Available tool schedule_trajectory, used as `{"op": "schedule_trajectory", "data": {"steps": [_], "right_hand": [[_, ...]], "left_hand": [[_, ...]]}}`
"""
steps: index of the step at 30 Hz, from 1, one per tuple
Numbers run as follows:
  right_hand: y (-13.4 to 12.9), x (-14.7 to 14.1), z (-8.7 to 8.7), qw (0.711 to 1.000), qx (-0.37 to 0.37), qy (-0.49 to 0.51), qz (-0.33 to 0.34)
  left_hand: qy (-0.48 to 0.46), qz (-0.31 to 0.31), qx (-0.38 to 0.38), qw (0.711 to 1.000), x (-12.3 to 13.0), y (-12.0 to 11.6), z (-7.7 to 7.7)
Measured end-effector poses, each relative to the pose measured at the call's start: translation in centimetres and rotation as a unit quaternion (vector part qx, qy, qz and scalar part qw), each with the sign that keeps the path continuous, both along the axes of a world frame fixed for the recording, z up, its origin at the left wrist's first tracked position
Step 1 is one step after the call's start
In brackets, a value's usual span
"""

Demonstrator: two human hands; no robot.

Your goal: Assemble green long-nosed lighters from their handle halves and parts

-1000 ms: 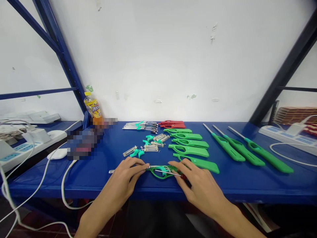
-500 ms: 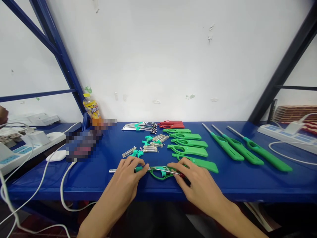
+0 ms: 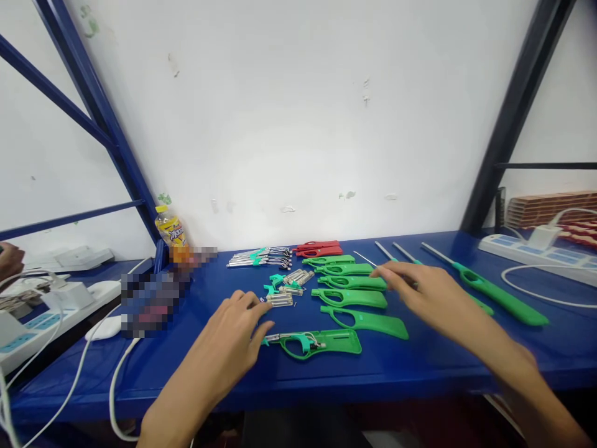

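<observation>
My left hand (image 3: pixel 236 330) reaches over the table beside several clear fuel tanks (image 3: pixel 280 300) with teal triggers. Its thumb stands apart from the index finger, and its other fingertips are partly hidden. Below its thumb lies an open green lighter half-shell (image 3: pixel 340 341), with a metal tube, a teal trigger (image 3: pixel 305 342) and wires fitted in it. My right hand (image 3: pixel 410 283) is raised over the right side, closed on a screwdriver (image 3: pixel 364 258). The thin metal shaft points up and left; the handle is hidden in the hand. Several green shell halves (image 3: pixel 352 298) lie left of this hand.
Metal tubes with wires (image 3: pixel 259 257) and red shells (image 3: pixel 321 249) lie at the back. Long green lighters (image 3: pixel 504 298) lie at right. Power strips (image 3: pixel 536 252), white cables (image 3: pixel 116 386) and a drink bottle (image 3: pixel 172 235) flank the work area. Another person's hand (image 3: pixel 10 260) shows far left.
My right hand has lifted off the open shell and moved right with the screwdriver. My left hand has let go of the tube end and shifted toward the fuel tanks. The view has tilted slightly.
</observation>
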State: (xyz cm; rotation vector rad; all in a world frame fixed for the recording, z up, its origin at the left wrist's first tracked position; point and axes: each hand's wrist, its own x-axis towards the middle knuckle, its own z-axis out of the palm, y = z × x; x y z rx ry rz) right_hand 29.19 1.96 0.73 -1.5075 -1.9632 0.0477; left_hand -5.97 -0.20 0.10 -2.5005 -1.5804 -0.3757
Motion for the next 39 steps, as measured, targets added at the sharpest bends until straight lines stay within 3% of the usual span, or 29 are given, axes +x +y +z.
{"op": "schedule_trajectory", "data": {"steps": [5, 8, 13, 19, 24, 28, 32, 35, 39], "right_hand": [[0.7, 4.1, -1.2, 0.997, -0.069, -0.031, 0.012], [1.0, 5.2, -1.4, 0.99, -0.121, -0.054, -0.057], [2.0, 5.6, -2.2, 0.971, -0.153, -0.109, -0.146], [3.2, 5.7, -3.5, 0.963, -0.166, -0.142, -0.161], [2.8, 4.8, -3.1, 0.968, -0.12, -0.134, -0.174], [2.0, 2.7, -2.2, 0.984, -0.071, -0.109, -0.124], [0.9, -1.4, -1.9, 0.992, -0.064, -0.094, -0.053], [-0.1, -5.3, -2.2, 0.994, -0.023, -0.086, 0.062], [-0.7, -9.3, -1.6, 0.975, 0.01, -0.123, 0.187]], "left_hand": [[-0.052, 0.08, -0.009, 0.995, -3.5, 2.1, 1.2], [-0.075, 0.095, -0.03, 0.992, -4.8, 2.8, 0.8], [-0.101, 0.081, -0.085, 0.988, -4.1, 2.9, 0.6], [-0.089, 0.099, -0.114, 0.985, -3.6, 3.1, 0.5], [-0.077, 0.103, -0.117, 0.985, -3.1, 3.4, 0.4], [-0.071, 0.112, -0.107, 0.985, -2.7, 3.3, 0.5], [-0.068, 0.112, -0.103, 0.986, -2.8, 3.2, 0.5], [-0.064, 0.114, -0.101, 0.986, -2.8, 3.2, 0.3], [-0.069, 0.113, -0.085, 0.988, -2.7, 3.3, 0.1]]}}
